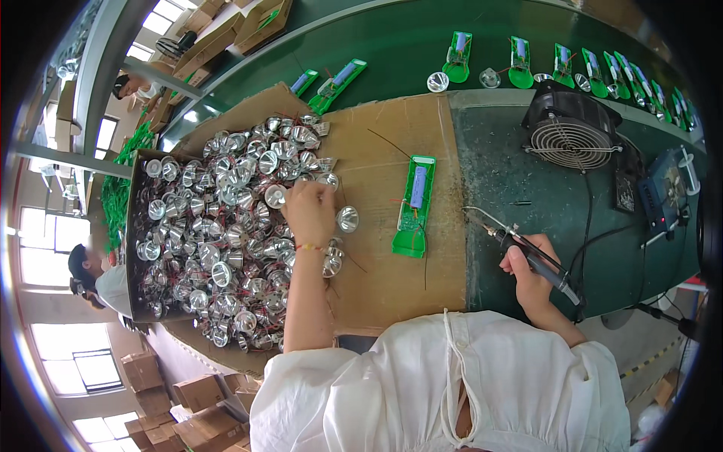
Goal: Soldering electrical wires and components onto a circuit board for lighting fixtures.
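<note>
My left hand [309, 215] is at the right edge of a heap of silvery cone-shaped lamp reflectors [233, 173] with thin red wires. Its fingers are bent together among them, and what they grip is hidden. A single reflector [347, 219] lies beside that hand on the cardboard. My right hand [530, 273] is wrapped round the dark handle of a soldering iron [544, 265], its metal tip pointing left. Between the hands a green lamp housing [410, 233] lies flat, with a blue cylindrical battery [419, 187] and loose wires in it.
A cardboard sheet [376, 301] covers the bench's middle. At right stand a black fan [572, 139] with a round grille and a soldering station [666, 192] with cables. Several green housings [520, 64] and reflectors line the far belt. Two people [113, 282] are at left.
</note>
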The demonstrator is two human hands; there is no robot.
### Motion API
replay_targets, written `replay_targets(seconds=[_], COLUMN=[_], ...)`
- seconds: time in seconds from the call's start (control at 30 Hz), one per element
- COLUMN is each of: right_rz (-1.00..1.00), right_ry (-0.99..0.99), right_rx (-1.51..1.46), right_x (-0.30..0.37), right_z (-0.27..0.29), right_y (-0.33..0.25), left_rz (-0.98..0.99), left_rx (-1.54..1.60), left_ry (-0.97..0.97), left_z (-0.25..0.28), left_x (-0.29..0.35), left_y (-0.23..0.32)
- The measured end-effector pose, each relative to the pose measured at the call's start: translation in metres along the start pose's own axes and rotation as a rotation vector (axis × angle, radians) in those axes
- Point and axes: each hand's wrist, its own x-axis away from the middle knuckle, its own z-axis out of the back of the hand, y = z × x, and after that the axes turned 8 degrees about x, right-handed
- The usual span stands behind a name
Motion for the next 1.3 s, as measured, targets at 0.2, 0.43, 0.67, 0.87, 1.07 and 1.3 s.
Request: replay_targets(seconds=[0.2,0.43,0.67,0.87,1.07,1.3], right_rz=[0.024,0.02,0.046,0.052,0.062,0.041], right_ry=[-0.087,-0.213,-0.236,-0.228,-0.221,-0.226], right_rx=[-0.044,-0.006,0.024,0.027,0.023,0.025], right_x=[-0.001,-0.002,-0.002,-0.002,-0.004,-0.009], right_z=[-0.015,-0.031,-0.034,-0.036,-0.036,-0.046], right_y=[-0.004,-0.008,-0.005,-0.004,-0.004,-0.004], left_rz=[0.115,0.288,0.13,0.274,-0.15,-0.177], left_rx=[1.134,0.879,0.753,0.721,0.427,0.325], left_ry=[0.104,-0.367,-0.263,-0.248,-0.102,-0.023], left_z=[0.023,0.002,-0.003,-0.002,0.0,-0.018], left_x=[0.025,0.076,0.081,0.08,0.078,0.076], left_y=[0.032,0.068,0.069,0.069,0.068,0.068])
